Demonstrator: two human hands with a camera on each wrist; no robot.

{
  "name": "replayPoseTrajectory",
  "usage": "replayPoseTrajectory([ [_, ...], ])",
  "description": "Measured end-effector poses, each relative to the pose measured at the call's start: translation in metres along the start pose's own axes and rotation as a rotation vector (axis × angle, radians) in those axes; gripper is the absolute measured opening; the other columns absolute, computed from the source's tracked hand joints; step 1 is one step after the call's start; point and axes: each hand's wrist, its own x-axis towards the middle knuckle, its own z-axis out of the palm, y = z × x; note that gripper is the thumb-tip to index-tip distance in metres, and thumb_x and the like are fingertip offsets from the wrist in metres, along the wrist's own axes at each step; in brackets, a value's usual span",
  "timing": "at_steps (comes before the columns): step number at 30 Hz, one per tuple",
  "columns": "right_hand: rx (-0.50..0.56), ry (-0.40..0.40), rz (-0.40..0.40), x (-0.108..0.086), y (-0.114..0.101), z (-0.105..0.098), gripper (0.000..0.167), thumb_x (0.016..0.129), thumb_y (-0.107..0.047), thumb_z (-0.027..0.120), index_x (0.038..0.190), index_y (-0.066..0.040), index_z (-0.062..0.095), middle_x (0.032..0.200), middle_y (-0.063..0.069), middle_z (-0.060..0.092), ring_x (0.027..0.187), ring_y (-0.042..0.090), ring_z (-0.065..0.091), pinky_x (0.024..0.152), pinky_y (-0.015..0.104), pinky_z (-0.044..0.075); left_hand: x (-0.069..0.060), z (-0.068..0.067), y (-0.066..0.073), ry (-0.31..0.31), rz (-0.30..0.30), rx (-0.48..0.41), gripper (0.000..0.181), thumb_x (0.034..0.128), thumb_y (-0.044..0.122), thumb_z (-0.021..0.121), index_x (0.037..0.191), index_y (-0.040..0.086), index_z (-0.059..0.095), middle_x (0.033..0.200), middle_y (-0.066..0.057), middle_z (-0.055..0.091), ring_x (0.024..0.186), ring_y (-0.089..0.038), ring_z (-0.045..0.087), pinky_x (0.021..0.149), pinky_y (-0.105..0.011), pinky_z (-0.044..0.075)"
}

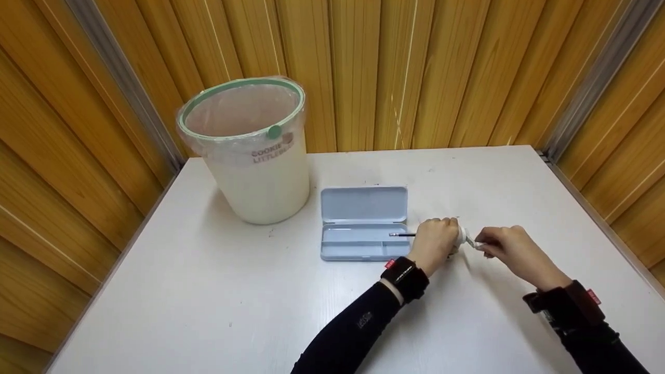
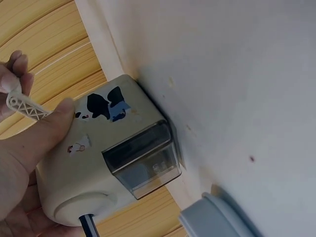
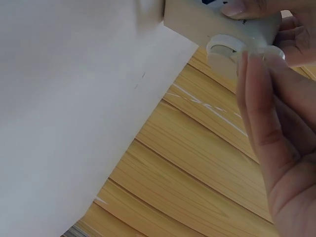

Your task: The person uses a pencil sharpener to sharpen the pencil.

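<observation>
My left hand (image 1: 435, 241) grips a cream crank pencil sharpener (image 2: 84, 163) with panda stickers and a clear shavings drawer (image 2: 148, 165). In the head view that hand hides most of the sharpener's body. A dark pencil (image 1: 402, 235) sticks out of the sharpener's front on the left, its other end hidden inside. My right hand (image 1: 511, 254) pinches the end of the crank handle (image 2: 28, 106) at the sharpener's back. Just left of the left hand, a light blue pencil case (image 1: 363, 205) lies open, and the pencil's free end is over it.
A tall white bin (image 1: 260, 187) with a green rim and a plastic liner stands at the back left of the white table (image 1: 208, 291). Wood-patterned walls (image 1: 353, 78) close in the back and both sides.
</observation>
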Motion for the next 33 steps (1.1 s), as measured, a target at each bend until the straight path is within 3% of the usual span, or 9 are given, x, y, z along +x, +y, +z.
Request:
replayPoseTrajectory([
  [9, -0.058, 0.156, -0.031, 0.001, -0.004, 0.006, 0.012, 0.077, 0.006, 0.074, 0.083, -0.003, 0.069, 0.075, 0.007, 0.073, 0.064, 0.004, 0.065, 0.056, 0.019, 0.054, 0.001, 0.0, -0.003, -0.031, 0.016, -0.03, 0.022, 0.0872, 0.025, 0.071, 0.108, 0.02, 0.072, 0.091, 0.012, 0.072, 0.072, -0.004, 0.066, 0.061, -0.016, 0.054],
  [17, -0.1, 0.28, -0.058, 0.005, -0.001, 0.012, 0.017, 0.074, 0.01, 0.076, 0.083, -0.003, 0.07, 0.078, 0.008, 0.075, 0.064, 0.009, 0.067, 0.057, 0.008, 0.047, -0.002, 0.002, -0.008, -0.004, 0.035, -0.06, 0.025, 0.0849, 0.023, 0.073, 0.11, 0.02, 0.071, 0.094, 0.012, 0.073, 0.075, -0.005, 0.068, 0.063, -0.017, 0.055],
  [21, -0.119, 0.32, -0.066, 0.01, 0.0, 0.012, 0.016, 0.074, 0.011, 0.075, 0.081, -0.001, 0.069, 0.079, 0.01, 0.075, 0.065, 0.019, 0.07, 0.06, 0.005, 0.046, -0.003, 0.003, -0.009, -0.003, 0.045, -0.066, 0.03, 0.0849, 0.024, 0.073, 0.115, 0.021, 0.071, 0.096, 0.013, 0.072, 0.076, -0.004, 0.067, 0.064, -0.015, 0.055],
  [29, -0.174, 0.314, -0.044, 0.03, 0.005, 0.011, 0.01, 0.077, 0.01, 0.073, 0.081, 0.003, 0.066, 0.08, 0.016, 0.074, 0.071, 0.031, 0.071, 0.059, 0.039, 0.057, -0.002, 0.002, -0.009, -0.01, 0.054, -0.061, 0.038, 0.0823, 0.031, 0.076, 0.119, 0.022, 0.069, 0.101, 0.014, 0.072, 0.078, -0.003, 0.067, 0.065, -0.015, 0.055],
  [33, -0.178, 0.291, -0.042, 0.037, 0.008, 0.011, 0.008, 0.079, 0.009, 0.072, 0.081, 0.004, 0.065, 0.081, 0.019, 0.074, 0.072, 0.034, 0.071, 0.062, 0.044, 0.058, -0.001, 0.003, -0.009, -0.011, 0.054, -0.059, 0.036, 0.083, 0.032, 0.075, 0.117, 0.022, 0.07, 0.099, 0.014, 0.072, 0.078, -0.003, 0.067, 0.064, -0.016, 0.055],
])
